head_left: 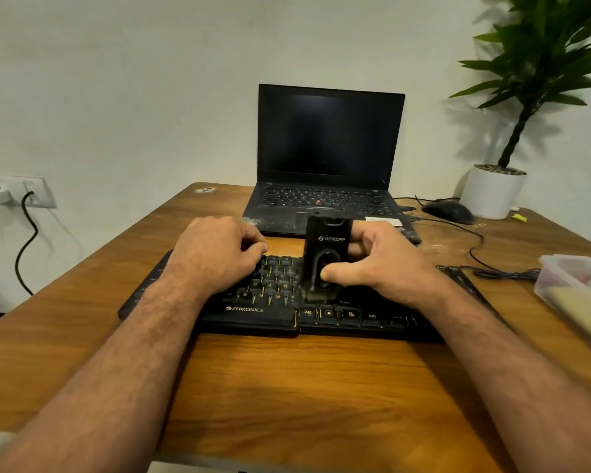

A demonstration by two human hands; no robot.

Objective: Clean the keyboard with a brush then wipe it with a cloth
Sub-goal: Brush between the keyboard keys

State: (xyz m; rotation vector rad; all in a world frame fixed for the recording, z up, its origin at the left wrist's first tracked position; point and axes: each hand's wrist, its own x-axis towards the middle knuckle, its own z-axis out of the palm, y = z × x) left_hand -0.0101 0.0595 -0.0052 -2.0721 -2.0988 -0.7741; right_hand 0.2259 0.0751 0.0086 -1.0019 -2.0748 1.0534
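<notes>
A black keyboard (263, 312) lies across the wooden table (287, 380) in front of me. My right hand (382, 264) grips a black brush (325, 247) that stands upright, its bristles down on the keys near the keyboard's middle, my thumb pressed on its front. My left hand (219, 250) rests on the left half of the keyboard with its fingers curled down over the far edge, hiding the keys beneath. No cloth is plainly visible.
An open black laptop (325, 155) stands behind the keyboard, dust on its palm rest. A mouse (449, 210) with its cable and a potted plant (492, 192) sit at the back right. A plastic container (580, 285) is at the right edge. A wall socket (31, 192) is left.
</notes>
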